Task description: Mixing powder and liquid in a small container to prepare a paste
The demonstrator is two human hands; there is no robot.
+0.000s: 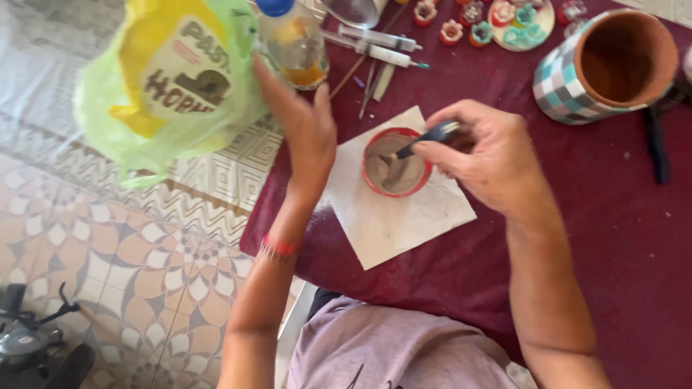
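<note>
One small red-rimmed bowl (pixel 395 171) of grey paste sits at the middle of a white paper square (pixel 393 216), which seems there to spare the maroon cloth (pixel 613 216) from spills. The right hand (pixel 483 162), at the bowl's 3 o'clock, pinches a dark-handled stirring tool (pixel 425 138) dipped into the paste. The left hand (pixel 303 122), at 10 o'clock, wraps a clear blue-capped bottle (pixel 292 43), lifted clear. At 1 o'clock lies a checkered clay pot (pixel 577 79).

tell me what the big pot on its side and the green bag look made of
The big pot looks like unglazed terracotta: its inside is matte orange-brown, and its outside carries checkered squares, probably paint or tiles. The green bag looks like thin glossy plastic: it is translucent and crinkled.
</note>
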